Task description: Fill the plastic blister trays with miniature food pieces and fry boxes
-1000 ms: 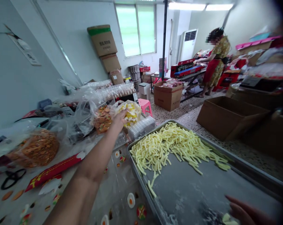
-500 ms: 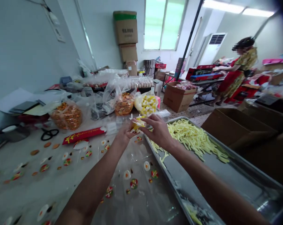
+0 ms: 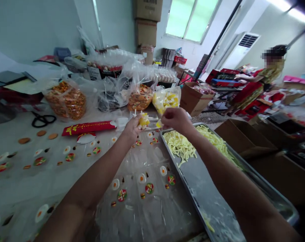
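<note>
Bunch of yellow-and-white pieces (image 3: 144, 121) above the desk (image 3: 3, 137), clasped in the curled fingers of the left hand (image 3: 132, 129). Right hand (image 3: 177, 118) just right of it, fingers pinching a single piece (image 3: 158, 124); bunch's long axis unclear.

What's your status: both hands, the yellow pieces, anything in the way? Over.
Left hand: holding yellow-and-white bunch. Right hand: apparently pinching one yellow piece, apart from bunch. Right forearm across metal tray.

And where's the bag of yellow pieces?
In the head view, the bag of yellow pieces is just beyond the right hand, right of the biscuit bag.
</note>
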Tool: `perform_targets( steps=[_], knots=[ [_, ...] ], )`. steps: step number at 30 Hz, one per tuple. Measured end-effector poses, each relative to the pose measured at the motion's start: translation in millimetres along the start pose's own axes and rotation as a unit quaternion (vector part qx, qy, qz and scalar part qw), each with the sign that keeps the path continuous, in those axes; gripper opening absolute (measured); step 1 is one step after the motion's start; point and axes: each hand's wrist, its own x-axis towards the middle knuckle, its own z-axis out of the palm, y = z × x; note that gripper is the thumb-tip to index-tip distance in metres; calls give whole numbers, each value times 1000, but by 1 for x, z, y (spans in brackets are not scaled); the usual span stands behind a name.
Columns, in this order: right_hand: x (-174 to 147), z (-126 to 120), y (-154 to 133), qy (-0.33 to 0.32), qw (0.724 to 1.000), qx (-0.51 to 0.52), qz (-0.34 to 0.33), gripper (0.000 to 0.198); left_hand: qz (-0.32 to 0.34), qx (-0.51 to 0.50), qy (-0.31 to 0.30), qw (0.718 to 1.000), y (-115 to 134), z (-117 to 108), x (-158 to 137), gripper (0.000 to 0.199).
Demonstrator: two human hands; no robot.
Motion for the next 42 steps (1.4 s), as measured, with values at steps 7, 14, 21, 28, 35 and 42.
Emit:
perform_targets(
  steps=[7,14,21,28,35,42],
  knots=[
    [-27,64,82,13,989,-144,17,15,-43,25,14,999,32,-40,4,19],
    [-43,81,69,-91,906,-400,-108,13,0,52,-8,999,47,-47,-19,24],
    [-47,76,75,-124,905,-395,-99,18,-27,70,-47,996,45,-70,-42,31],
    [-29,76,79,-113,916,-383,-44,25,-45,78,-62,994,40,-88,-58,37],
    [-14,87,82,-165,936,-312,18,25,-10,127,-85,988,30,-100,-82,49],
    [12,80,100,-189,948,-244,72,24,-10,126,-56,990,22,-90,-97,49]
  ],
)
